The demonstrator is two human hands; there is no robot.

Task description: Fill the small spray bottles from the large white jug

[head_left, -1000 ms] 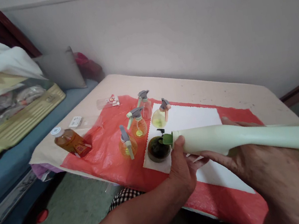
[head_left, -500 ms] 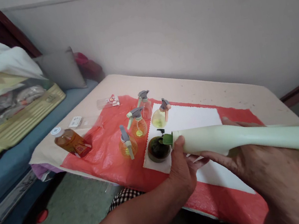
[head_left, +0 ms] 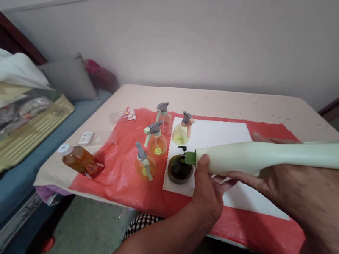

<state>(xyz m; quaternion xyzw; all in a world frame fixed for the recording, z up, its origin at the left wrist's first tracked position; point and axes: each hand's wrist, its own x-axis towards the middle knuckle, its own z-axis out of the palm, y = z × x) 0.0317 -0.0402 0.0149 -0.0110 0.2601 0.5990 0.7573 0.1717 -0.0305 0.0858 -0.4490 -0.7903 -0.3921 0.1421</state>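
A long pale green hollow-looking piece, like the neck of a watering can, reaches in from the right edge; I cannot tell its exact kind. My left hand closes on its narrow left end, the thumb on the near side and fingers underneath. Farther right, my right hand grips it from below, with some fingers hidden behind. A green tongue-like part projects from its end, over the edge of a round dark vessel. That vessel stands on a white scallop-edged sheet, and a small black part shows behind it.
Round spray bottles with grey heads stand left of the vessel: one yellow, two orange, one clear. A capped drink bottle leans on the red plastic sheet. A bed adjoins the table at left.
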